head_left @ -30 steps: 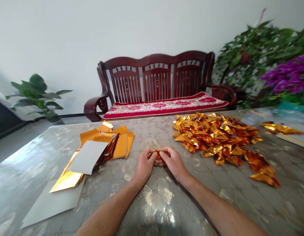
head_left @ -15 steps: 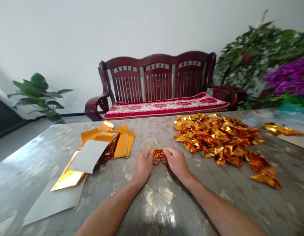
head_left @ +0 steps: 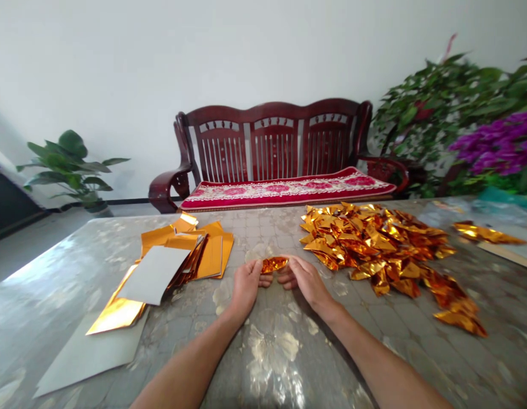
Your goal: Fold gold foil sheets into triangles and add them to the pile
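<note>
Landmark: one pile of folded gold foil pieces [head_left: 374, 238], crinkled and shiny, lying on a patterned table [head_left: 267, 363], with a short tail of pieces trailing to its near right. One folded gold foil piece [head_left: 274, 264], narrow and creased, is resting between two hands, to the left of the pile and slightly nearer the person. Left hand [head_left: 245, 287]: gripping the foil piece by its left end between thumb and fingers. Right hand [head_left: 308, 284], the one closer to the pile: grasping the right tip with thumb and forefinger, the other fingers curling below. One heap of flat gold sheets [head_left: 212, 255] is lying well left of the pile — a grey sheet [head_left: 155, 274] topping it, a larger grey sheet [head_left: 97, 355] spreading beneath its near end. One separate gold piece [head_left: 487, 233] is lying just right of the pile. One dark red wooden bench [head_left: 272, 136] is standing behind the pile and to its left, with a red floral mat [head_left: 246, 193] covering its seat. Purple flowers [head_left: 497, 145] and a leafy green plant [head_left: 455, 102] — both slightly blurred — are showing behind the pile, to its right.
</note>
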A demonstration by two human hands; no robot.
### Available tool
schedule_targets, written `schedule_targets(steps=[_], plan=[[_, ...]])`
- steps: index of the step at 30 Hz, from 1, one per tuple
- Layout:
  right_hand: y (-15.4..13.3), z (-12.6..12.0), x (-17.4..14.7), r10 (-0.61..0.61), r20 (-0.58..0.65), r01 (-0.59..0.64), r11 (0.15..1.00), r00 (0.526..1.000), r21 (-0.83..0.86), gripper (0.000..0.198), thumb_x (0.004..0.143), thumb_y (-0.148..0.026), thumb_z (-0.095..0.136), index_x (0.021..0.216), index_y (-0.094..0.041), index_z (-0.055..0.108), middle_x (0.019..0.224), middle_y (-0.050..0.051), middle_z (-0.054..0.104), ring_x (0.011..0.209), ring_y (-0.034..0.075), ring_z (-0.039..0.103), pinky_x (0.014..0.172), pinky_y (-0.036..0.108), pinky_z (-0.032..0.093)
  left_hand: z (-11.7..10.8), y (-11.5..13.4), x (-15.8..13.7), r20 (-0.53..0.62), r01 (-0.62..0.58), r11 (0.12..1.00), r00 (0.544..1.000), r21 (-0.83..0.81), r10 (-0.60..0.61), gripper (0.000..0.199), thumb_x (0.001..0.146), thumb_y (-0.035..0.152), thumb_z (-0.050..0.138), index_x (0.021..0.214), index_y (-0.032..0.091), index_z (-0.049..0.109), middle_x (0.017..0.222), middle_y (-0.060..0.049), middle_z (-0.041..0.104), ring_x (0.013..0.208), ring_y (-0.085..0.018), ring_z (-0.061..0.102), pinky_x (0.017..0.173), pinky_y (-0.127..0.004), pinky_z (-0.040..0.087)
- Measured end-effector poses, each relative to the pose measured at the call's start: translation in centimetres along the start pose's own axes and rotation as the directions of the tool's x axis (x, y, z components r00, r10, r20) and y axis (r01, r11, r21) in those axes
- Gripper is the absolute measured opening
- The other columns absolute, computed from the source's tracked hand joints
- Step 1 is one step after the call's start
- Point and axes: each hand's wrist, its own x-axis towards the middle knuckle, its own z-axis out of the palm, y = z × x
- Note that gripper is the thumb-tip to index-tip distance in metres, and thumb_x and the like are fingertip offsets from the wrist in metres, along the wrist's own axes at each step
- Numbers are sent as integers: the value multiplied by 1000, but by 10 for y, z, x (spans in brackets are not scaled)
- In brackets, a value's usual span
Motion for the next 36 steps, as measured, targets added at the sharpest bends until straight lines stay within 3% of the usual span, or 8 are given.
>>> schedule_targets(steps=[5,14,18,21,26,33,36], plan=[[8,-6,6,-81,14,82,980,997,-182,54,70,-19,51,121,-20,65,97,4,72,62,15,65,50,24,49,-5,6,0,23,57,997,998,-48,-56,48,81,56,61,91,10,67,68,-8,73,57,-16,69,56,-24,57],[10,-4,9,-328,-87,274,884,940,-379,25,73,-25,56,87,-18,76,84,5,72,77,20,66,72,30,50,-7,8,-3,141,67,989,989,-129,-49,74,80,75,48,104,7,67,83,-14,74,67,-19,71,58,-25,56],[10,-8,9,-427,-163,330,847,889,-417,24,75,-23,53,83,-19,74,79,5,70,76,19,65,71,29,50,-5,8,-4,85,65,985,995,-158,-52,81,82,76,46,124,8,58,80,-12,73,63,-18,69,56,-25,54],[13,-14,10,-499,-220,361,810,838,-462,24,75,-22,51,83,-20,74,81,5,70,79,20,66,74,30,50,-6,5,-4,6,2,983,1000,-183,-1,79,82,74,48,126,8,55,79,-10,71,61,-17,67,55,-26,54],[20,-29,17,-566,-321,350,771,760,-532,22,78,-24,54,86,-20,74,86,7,72,81,21,66,77,32,51,-7,1,-1,-65,-71,987,996,-145,62,66,77,65,60,114,10,60,74,-6,69,56,-13,63,52,-24,51],[18,-57,22,-556,-435,205,752,708,-627,23,82,-32,56,90,-20,74,91,9,74,84,23,67,79,34,50,-4,2,-1,-13,-60,995,998,-75,59,50,70,53,67,99,12,64,66,-1,66,51,-10,58,50,-22,46],[14,-67,21,-583,-466,187,734,665,-652,26,84,-35,55,92,-19,74,92,10,73,85,23,66,80,34,49,-4,1,-2,7,-67,997,998,-34,67,48,69,53,66,95,13,65,65,0,66,50,-10,58,51,-22,46]])
